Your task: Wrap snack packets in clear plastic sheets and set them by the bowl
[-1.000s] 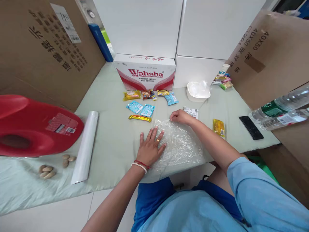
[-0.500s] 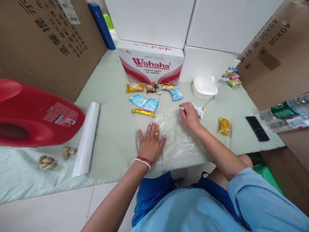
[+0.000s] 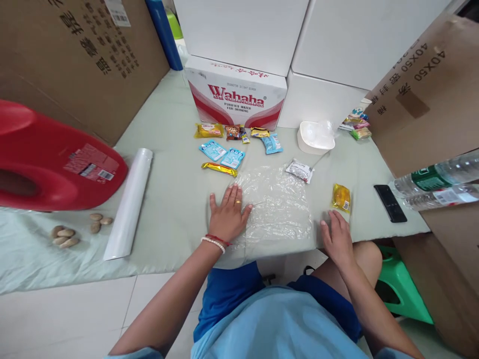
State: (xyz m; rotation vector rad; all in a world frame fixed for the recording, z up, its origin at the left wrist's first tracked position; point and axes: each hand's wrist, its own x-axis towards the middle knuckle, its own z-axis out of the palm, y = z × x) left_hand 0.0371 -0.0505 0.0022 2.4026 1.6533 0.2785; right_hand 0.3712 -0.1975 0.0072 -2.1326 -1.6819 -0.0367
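Left hand (image 3: 228,218) lies flat, fingers spread, on the left edge of the film (image 3: 279,204), apparently pinning the sheet smooth at the table's (image 3: 175,199) near edge. Right hand (image 3: 337,237), open and empty, rests beside the film, just short of a yellow packet (image 3: 340,197).

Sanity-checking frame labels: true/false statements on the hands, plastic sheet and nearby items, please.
The left hand lies flat on the left edge of the clear crinkled plastic sheet. True.
The right hand grips the yellow snack packet. False: it rests open on the pale green table cover, just short of the packet.
The white roll of film lies left of the left hand. True.
The black phone lies on the sheet. False: it lies far right, off it.
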